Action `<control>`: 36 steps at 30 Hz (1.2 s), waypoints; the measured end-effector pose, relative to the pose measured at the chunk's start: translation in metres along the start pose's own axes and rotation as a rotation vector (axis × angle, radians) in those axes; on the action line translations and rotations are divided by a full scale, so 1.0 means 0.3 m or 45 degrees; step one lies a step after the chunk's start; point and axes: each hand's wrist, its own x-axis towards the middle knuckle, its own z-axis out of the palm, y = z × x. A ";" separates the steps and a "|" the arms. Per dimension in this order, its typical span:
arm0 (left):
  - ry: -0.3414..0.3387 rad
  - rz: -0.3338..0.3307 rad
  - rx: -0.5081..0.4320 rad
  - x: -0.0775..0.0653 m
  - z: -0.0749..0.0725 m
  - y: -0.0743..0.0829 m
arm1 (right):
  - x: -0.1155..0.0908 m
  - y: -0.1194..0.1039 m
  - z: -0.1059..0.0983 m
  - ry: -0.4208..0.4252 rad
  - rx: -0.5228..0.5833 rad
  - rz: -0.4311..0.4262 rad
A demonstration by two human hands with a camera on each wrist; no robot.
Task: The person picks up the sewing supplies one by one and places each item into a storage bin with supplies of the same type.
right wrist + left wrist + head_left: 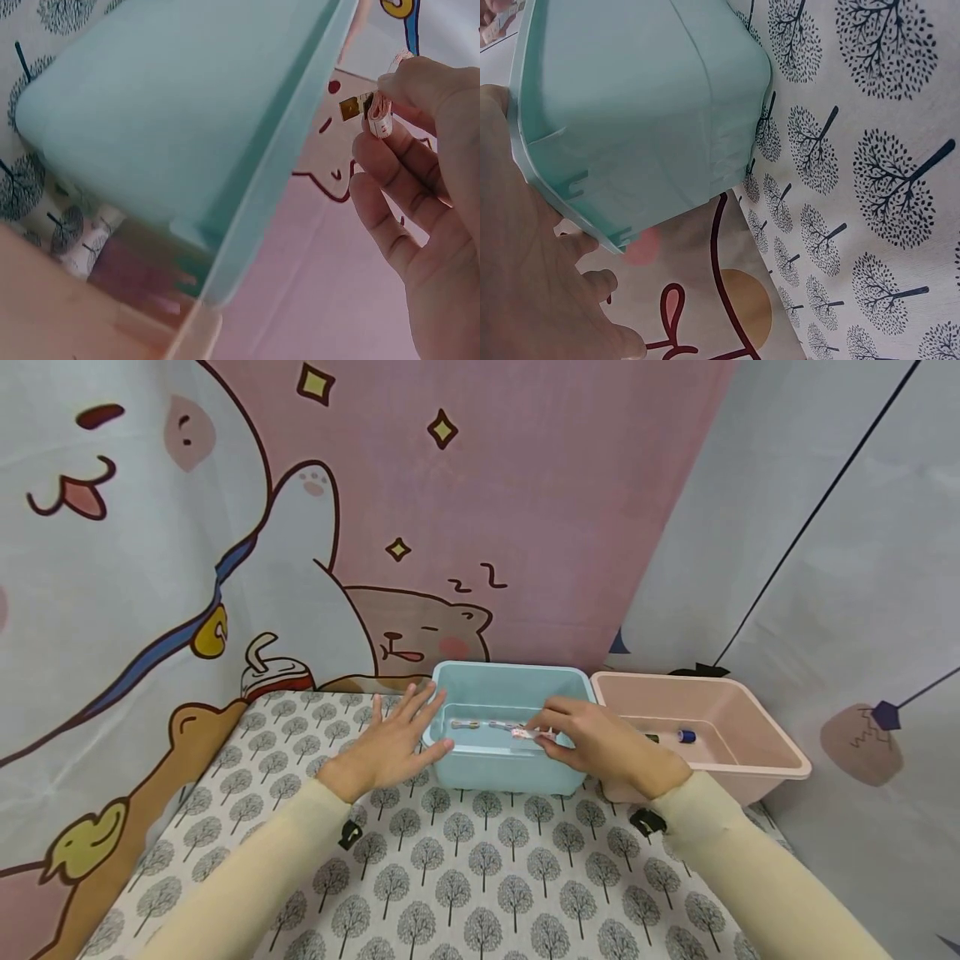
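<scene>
My right hand (600, 735) pinches a folded tape measure (381, 120) between thumb and fingers, over the front right part of the light blue bin (495, 774). A brass-coloured metal end sticks out of the folded white tape in the right wrist view. My left hand (390, 752) is at the bin's left rim with its fingers spread and straight; in the left wrist view the rim hides part of it. On the bin's floor lie small slim items (465, 724), too small to identify.
To the right, a pink bin (772, 768) stands against the blue one. It contains a blue spool (686, 736) and a dark green item (652, 738), partly hidden. A tree-print cloth (480, 877) covers the table. Behind hangs a cartoon curtain (525, 510).
</scene>
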 end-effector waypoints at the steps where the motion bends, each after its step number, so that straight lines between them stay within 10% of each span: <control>1: 0.001 0.000 -0.003 0.000 0.001 0.000 | 0.001 0.009 -0.003 0.005 0.010 0.006; 10: 0.000 0.000 0.015 0.000 0.005 0.001 | 0.030 0.091 -0.011 0.083 0.073 -0.038; 36: 0.012 0.004 -0.006 0.002 0.014 -0.008 | 0.116 0.259 -0.071 -0.141 0.010 0.396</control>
